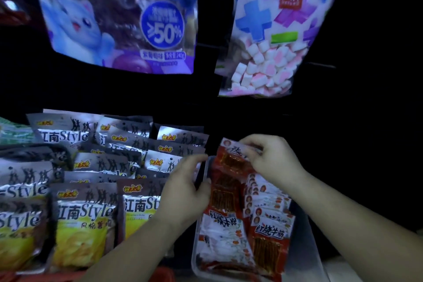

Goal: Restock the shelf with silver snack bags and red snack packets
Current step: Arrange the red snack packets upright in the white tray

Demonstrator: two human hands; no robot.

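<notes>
Left hand (pixel 183 188) reaches in from bottom centre, forearm angled up and right, fingers curled loosely against the left edge of the red snack packets (pixel 225 194); whether it actually clamps a packet I cannot tell. Right hand (pixel 272 158) comes in from the lower right, wrist bent, fingers pinched together on the top edge of the rearmost red packet, which stands tilted. Red packets lie stacked in a clear tray (pixel 304 256) on the shelf, some flat, some on edge along the right. Just left of the tray, silver snack bags (pixel 84 217) fill the shelf in overlapping rows running back. Farther up, a purple cat-print bag (pixel 119 14) and a marshmallow bag (pixel 272 30) hang above, well apart from both hands.
</notes>
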